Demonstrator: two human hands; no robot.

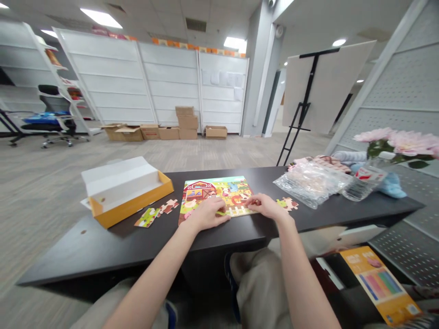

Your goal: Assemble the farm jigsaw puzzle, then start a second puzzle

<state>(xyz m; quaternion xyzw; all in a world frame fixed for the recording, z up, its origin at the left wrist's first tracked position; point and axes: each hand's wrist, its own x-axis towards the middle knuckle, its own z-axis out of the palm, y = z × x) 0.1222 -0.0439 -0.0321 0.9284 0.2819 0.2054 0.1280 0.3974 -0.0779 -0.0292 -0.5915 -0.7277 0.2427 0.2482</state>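
A colourful farm puzzle [195, 193] with a red barn lies flat on the dark table. My left hand [211, 213] rests over its lower edge, fingers bent around a small green-edged piece. My right hand [264, 204] is at the puzzle's right edge, its thumb and fingertips close together on the board; what they hold, if anything, is too small to make out. Loose puzzle pieces [148, 217] lie to the left of the puzzle, beside several pinkish-brown ones [168, 206]. More loose pieces [288, 204] lie just right of my right hand.
An open yellow and white box [133, 201] stands at the table's left. Clear plastic packaging [310, 183], a bottle [365, 180], folded cloths and pink flowers [404, 141] are at the right. Below the table's right side lies an orange box [380, 283].
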